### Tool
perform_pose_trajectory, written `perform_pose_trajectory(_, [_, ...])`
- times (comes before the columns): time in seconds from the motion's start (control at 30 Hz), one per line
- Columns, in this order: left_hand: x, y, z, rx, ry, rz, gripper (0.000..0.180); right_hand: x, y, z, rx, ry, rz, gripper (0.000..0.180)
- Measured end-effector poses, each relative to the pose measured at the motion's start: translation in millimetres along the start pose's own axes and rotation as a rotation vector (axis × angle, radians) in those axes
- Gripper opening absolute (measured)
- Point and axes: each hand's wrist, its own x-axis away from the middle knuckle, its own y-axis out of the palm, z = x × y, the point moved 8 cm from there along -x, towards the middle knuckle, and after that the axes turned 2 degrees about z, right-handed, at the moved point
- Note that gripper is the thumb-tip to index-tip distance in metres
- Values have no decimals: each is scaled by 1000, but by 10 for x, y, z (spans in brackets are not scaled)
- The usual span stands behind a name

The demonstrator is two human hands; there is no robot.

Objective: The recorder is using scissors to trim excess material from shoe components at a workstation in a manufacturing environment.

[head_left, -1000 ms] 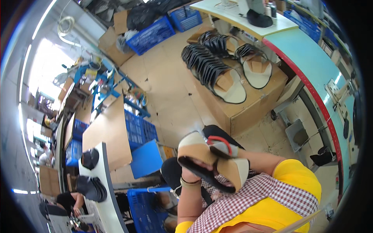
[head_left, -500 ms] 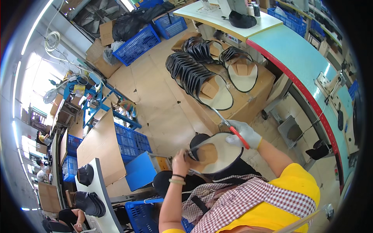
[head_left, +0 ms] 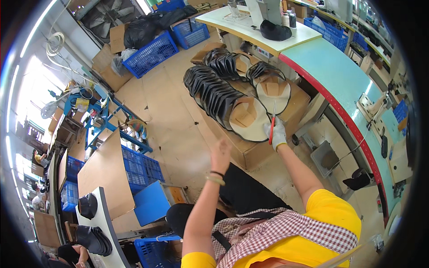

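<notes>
**Red-handled scissors (head_left: pixel 272 129) point across a pale rim on the cardboard box (head_left: pixel 257 157)**

Taking the clock from the middle of the view, with twelve at the top, the bare left hand (head_left: pixel 221 154) is nearest, just towards six, over the floor (head_left: pixel 174 107). It is blurred, so I cannot tell whether its grip is spread, pressed together or pinching something. At three, the right hand (head_left: pixel 278 134) wears a pale glove, its grip wrapped round the red handles, blade aimed at twelve.

On the box lie a long row of black-banded pieces (head_left: pixel 212 91) at twelve and a smaller group (head_left: pixel 270 85) between one and two. The blade crosses the smaller group's pale front; whether metal touches it is unclear. A careless wrist turn could nick or scuff that face, because the tip is uncovered. The bare left hand would have no protection if it strayed under the blade. The row could slide if one overlapping piece were tugged, as nothing visible holds it, and its front piece, close to the box's edge, might drop if nudged.

As for writing, the checked apron (head_left: pixel 277 228) at five bears a small dark mark, possibly lettering, too unclear to read. Farther off at one, a small panel (head_left: pixel 263 52) under the white bench (head_left: pixel 241 29) has markings too tiny to make out. No brand is legible.
</notes>
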Motion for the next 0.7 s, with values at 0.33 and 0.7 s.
perform_pose_trajectory(0.33, [445,80,-340,138,-178,10,27,-82,475,-479,258,-49,-44,50])
perform_pose_trajectory(0.7, [619,170,-403,314,-153,85,25,-203,-71,178,-1100,75,95,35])
